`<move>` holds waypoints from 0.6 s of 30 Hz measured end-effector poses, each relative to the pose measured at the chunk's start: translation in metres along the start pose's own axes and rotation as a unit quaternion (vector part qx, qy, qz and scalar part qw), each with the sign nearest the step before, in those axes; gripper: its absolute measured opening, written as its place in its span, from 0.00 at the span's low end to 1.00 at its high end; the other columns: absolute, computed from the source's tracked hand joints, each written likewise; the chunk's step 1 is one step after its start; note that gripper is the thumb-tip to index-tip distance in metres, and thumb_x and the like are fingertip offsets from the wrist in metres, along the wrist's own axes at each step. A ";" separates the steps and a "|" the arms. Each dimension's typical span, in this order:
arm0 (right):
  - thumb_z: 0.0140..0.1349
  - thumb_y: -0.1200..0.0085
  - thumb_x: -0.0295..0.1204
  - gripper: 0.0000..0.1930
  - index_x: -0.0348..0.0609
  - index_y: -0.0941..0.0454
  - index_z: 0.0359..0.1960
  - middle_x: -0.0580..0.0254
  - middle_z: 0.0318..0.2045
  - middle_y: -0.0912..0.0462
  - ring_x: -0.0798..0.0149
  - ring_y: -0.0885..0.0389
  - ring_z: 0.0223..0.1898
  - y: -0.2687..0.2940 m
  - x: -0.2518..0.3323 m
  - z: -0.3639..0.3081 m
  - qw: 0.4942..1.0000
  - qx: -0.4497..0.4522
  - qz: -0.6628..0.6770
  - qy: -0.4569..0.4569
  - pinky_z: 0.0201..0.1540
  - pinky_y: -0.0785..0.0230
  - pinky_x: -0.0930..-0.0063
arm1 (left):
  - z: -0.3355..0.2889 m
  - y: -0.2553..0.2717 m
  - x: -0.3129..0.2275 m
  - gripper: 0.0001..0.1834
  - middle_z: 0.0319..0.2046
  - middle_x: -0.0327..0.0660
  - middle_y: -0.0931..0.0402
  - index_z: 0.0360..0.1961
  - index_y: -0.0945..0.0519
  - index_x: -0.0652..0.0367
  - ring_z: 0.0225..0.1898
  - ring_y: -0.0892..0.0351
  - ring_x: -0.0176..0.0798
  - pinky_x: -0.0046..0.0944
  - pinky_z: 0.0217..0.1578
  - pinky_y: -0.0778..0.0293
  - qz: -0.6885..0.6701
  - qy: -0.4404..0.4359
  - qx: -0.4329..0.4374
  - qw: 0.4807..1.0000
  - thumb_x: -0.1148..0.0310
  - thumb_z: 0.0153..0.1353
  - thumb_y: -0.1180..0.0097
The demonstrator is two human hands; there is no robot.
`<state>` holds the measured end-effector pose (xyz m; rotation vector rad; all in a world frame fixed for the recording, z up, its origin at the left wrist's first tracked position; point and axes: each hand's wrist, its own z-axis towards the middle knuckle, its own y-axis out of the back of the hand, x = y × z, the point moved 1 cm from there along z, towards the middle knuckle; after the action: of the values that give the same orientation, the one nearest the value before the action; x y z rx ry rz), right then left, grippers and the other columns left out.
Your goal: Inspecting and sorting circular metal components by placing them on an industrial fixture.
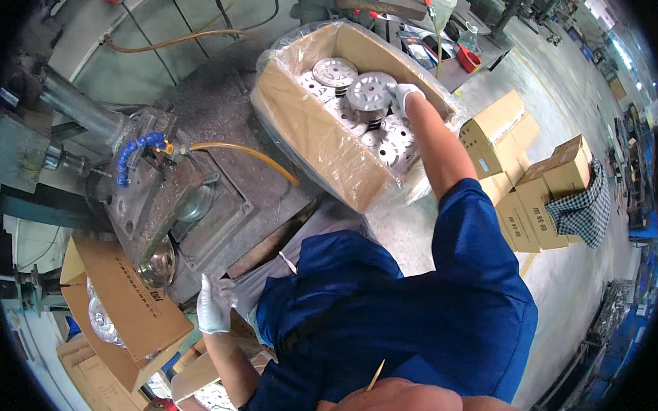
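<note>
My right hand, in a white glove, reaches into a plastic-lined cardboard box. Its fingers are closed at the right edge of the top metal disc on a stack; their undersides are hidden. Around that stack lie more round silver discs with cut-out holes. My left hand, also gloved in white, hangs low beside the machine's front corner, its fingers apart and nothing clearly in them. Near it, a shiny metal bowl-shaped part sits at the machine table's edge.
A drilling machine with a blue segmented coolant hose stands at left. An open carton with discs is at lower left. Stacked cartons, one with a checked cloth, stand on the floor at right. A red bowl sits on a bench behind.
</note>
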<state>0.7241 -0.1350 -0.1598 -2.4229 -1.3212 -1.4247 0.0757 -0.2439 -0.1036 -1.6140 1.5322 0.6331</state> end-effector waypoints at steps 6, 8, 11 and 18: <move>0.65 0.52 0.40 0.09 0.56 0.22 0.30 0.77 0.23 0.20 0.71 0.26 0.22 -0.028 -0.038 0.071 0.986 0.030 0.122 -0.106 0.28 0.34 0.69 | -0.022 0.021 -0.005 0.33 0.28 0.42 0.25 0.52 0.28 0.63 0.21 0.31 0.32 0.31 0.22 0.34 -0.011 -0.003 -0.072 0.997 0.42 0.63 0.53; 0.65 0.52 0.39 0.09 0.53 0.22 0.31 0.71 0.26 0.19 0.68 0.25 0.24 -0.036 -0.045 0.097 0.978 -0.017 0.162 -0.130 0.33 0.30 0.67 | -0.032 0.032 -0.002 0.28 0.30 0.41 0.24 0.47 0.26 0.60 0.23 0.31 0.32 0.30 0.24 0.35 -0.025 -0.021 -0.128 0.991 0.45 0.63 0.51; 0.64 0.51 0.36 0.09 0.49 0.22 0.33 0.63 0.29 0.19 0.62 0.23 0.27 -0.045 -0.051 0.133 0.990 -0.012 0.022 -0.139 0.36 0.28 0.64 | -0.040 0.048 0.012 0.24 0.32 0.39 0.25 0.45 0.25 0.58 0.24 0.32 0.31 0.30 0.24 0.35 -0.085 -0.030 -0.149 0.985 0.47 0.64 0.51; 0.61 0.54 0.40 0.20 0.39 0.23 0.48 0.49 0.46 0.20 0.51 0.21 0.48 -0.051 -0.058 0.139 0.971 0.003 -0.237 -0.019 0.49 0.31 0.60 | -0.044 0.072 0.032 0.20 0.32 0.34 0.27 0.44 0.24 0.56 0.26 0.34 0.28 0.28 0.26 0.36 -0.090 0.022 -0.171 0.981 0.50 0.66 0.52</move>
<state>0.7743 -0.0823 -0.3009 -2.2303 -2.0100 -1.4526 0.0022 -0.2945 -0.1204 -2.0101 1.3396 0.7963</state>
